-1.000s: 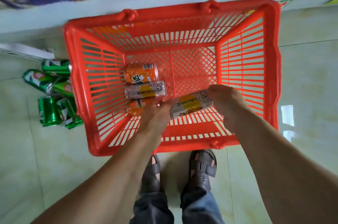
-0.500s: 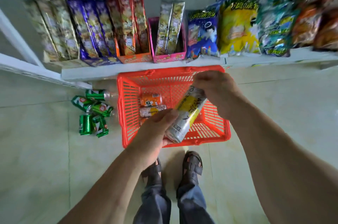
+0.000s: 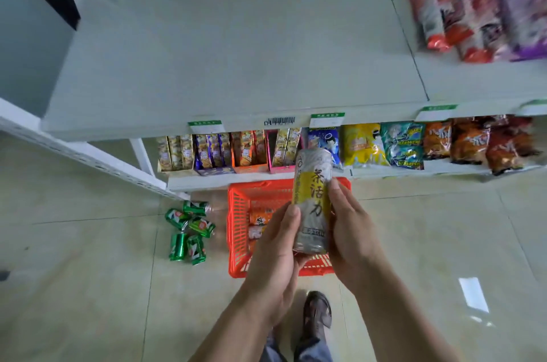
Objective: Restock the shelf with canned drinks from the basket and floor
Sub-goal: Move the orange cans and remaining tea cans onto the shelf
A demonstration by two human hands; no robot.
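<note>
Brown sandals (image 3: 317,313) and a bit of denim are seen right at 6 o'clock, on glossy pale floor tiles (image 3: 88,287). Just above that, dead centre, a tall silver-and-yellow can (image 3: 311,202) is held upright-ish, tipped a touch, and it's gripped from both sides: the left hand (image 3: 276,252) is wrapped round its lower left with the thumb laid up the side, the right hand (image 3: 349,231) is pressed against its right flank. Behind it, an orange basket (image 3: 236,231) is parked on the floor, with a couple of orange cans (image 3: 259,218) spotted inside, mostly hidden by the hands. Out at 9 o'clock, five green cans (image 3: 189,231) are scattered on the tiles just beside the basket. Further back, snack packs (image 3: 384,145) are lined along the bottom shelf, and at 12 o'clock the white shelf (image 3: 236,51) above is mostly bare, red packets (image 3: 473,6) shoved at 2 o'clock.
</note>
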